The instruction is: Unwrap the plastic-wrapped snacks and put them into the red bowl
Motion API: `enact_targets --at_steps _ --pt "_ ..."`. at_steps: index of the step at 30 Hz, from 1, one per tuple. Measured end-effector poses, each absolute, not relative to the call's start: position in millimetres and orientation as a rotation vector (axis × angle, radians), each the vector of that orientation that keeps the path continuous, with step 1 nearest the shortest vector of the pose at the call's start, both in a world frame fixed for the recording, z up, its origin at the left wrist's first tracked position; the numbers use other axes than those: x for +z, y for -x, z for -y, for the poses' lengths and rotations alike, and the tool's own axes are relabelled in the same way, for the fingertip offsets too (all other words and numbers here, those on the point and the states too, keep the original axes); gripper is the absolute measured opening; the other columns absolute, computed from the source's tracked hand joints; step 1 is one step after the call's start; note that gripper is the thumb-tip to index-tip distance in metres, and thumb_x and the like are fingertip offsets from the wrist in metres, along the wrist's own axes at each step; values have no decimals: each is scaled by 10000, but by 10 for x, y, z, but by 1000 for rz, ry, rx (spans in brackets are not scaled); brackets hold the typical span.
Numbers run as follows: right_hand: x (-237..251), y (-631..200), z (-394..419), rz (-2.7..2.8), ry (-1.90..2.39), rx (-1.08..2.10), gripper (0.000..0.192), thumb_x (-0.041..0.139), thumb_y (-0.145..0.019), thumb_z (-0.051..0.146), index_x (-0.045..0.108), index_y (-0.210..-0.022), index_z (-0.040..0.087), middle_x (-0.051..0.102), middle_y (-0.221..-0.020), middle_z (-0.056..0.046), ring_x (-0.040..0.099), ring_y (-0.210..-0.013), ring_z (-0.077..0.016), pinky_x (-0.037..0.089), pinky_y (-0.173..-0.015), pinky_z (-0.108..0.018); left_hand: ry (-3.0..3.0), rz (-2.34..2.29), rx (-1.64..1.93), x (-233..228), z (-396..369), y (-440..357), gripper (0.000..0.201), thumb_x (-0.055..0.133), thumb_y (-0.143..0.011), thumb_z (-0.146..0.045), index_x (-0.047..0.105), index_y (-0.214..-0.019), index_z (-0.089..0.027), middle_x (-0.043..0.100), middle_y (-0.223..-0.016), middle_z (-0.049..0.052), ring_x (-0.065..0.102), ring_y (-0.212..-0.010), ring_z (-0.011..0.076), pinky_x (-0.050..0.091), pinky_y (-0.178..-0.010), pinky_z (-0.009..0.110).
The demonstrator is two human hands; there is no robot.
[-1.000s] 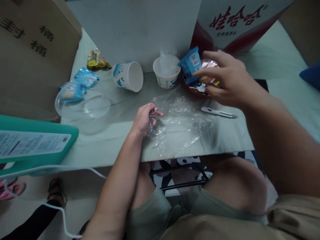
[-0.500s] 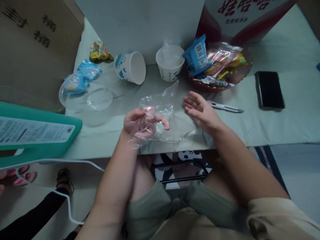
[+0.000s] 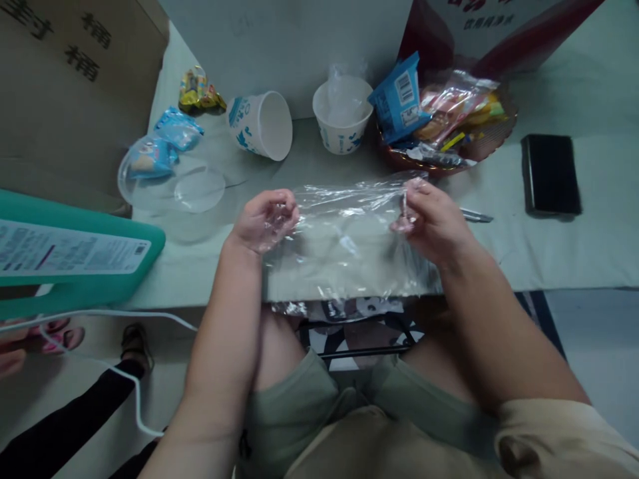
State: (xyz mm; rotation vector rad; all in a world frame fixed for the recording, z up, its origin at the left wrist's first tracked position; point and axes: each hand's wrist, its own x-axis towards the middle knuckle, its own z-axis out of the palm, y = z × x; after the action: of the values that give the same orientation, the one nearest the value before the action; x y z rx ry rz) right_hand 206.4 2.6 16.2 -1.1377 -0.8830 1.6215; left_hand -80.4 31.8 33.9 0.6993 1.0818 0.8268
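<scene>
Clear plastic bag (image 3: 349, 246) stretched flat betw. both hands, just above front edge of worktop (image 3: 549, 246). Left hand (image 3: 264, 219) closed, grip pinching bag's left top corner; right hand (image 3: 429, 219) closed too, grip pinching right top corner. To do well, probably: keep film taut and level, pinch only one layer per side so mouth can part, avoid snagging on utility knife (image 3: 476, 215) just behind right hand.

Writing: bold dark Chinese chars on brown cardboard box (image 3: 74, 80), top left, partly cut off. Red-and-white carton (image 3: 499, 26) top right w/ upside-down print, too cropped to read. Barcode on blue snack packet (image 3: 399, 100) in snack bowl (image 3: 494, 140). White label w/ barcode on teal case (image 3: 74, 266), text too small. Blue print on paper cups (image 3: 259, 126), illegible.
</scene>
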Motion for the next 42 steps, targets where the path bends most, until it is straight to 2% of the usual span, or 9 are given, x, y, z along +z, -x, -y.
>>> enact_targets --at_steps 4,8,15,19,25,30,34,37,42 --pt "85 -2237 -12 846 1252 1484 387 812 -750 508 525 -901 296 323 -553 108 290 -400 -78 470 -509 -290 -662 -988 898 279 -303 882 328 606 -839 -545 631 -886 -221 687 -700 41 663 -578 159 523 -530 258" --pt "-24 -2268 -65 805 1233 1351 426 807 -734 538 500 -904 295 361 -591 92 327 -434 -83 430 -493 -270 -817 -960 685 219 -185 880 758 854 -653 -442 495 -1302 -288 770 -932 67 771 -807 266 583 -634 317" --pt "-69 -2249 56 776 1234 1384 627 792 -757 527 491 -1297 420 721 -1051 -2 692 -643 -140 560 -589 -288 -947 -1094 983 60 -211 904 574 856 -678 -284 544 -1159 -262 690 -736 -34 667 -567 118 485 -528 203" --pt "-211 -2262 124 1034 1273 1348 866 789 -796 515 310 -1514 448 762 -1038 -29 741 -663 -178 588 -597 -308 -931 -1094 1093 21 -272 928 388 765 -791 -407 560 -1094 -276 687 -708 -33 652 -536 122 451 -476 215" --pt "-363 -2259 141 1275 1288 1221 1117 862 -731 311 192 -1622 388 766 -1078 -42 699 -583 -144 520 -451 -238 -885 -1184 1310 15 -237 993 328 741 -797 -275 514 -1033 -283 682 -688 -65 657 -543 112 422 -475 222" --pt "-286 -2149 170 1380 1204 1212 934 821 -723 217 382 -1534 367 742 -941 20 706 -671 -145 576 -546 -257 -924 -1138 1386 -2 -182 1057 442 734 -791 -235 468 -1131 -328 679 -736 -97 660 -594 103 467 -525 226" --pt "-156 -2089 141 1305 1211 1039 369 719 -801 185 678 -1149 304 668 -812 37 692 -694 -130 594 -626 -265 -987 -1242 1367 -23 -179 1036 478 707 -761 -152 462 -1128 -337 691 -757 -92 692 -635 116 498 -539 225" --pt "-125 -2109 96 1108 1256 924 92 653 -832 161 675 -850 249 611 -763 32 603 -554 -83 513 -510 -218 -1063 -1266 1346 -10 -166 1009 468 650 -760 -110 465 -1122 -343 704 -775 -82 691 -604 115 492 -514 224" --pt "-169 -2141 118 1042 1297 1032 273 669 -865 293 617 -1131 326 663 -971 7 634 -582 -96 511 -498 -235 -1117 -1217 1340 45 -124 974 474 606 -735 -72 469 -1109 -328 730 -794 -76 698 -586 118 489 -511 226"
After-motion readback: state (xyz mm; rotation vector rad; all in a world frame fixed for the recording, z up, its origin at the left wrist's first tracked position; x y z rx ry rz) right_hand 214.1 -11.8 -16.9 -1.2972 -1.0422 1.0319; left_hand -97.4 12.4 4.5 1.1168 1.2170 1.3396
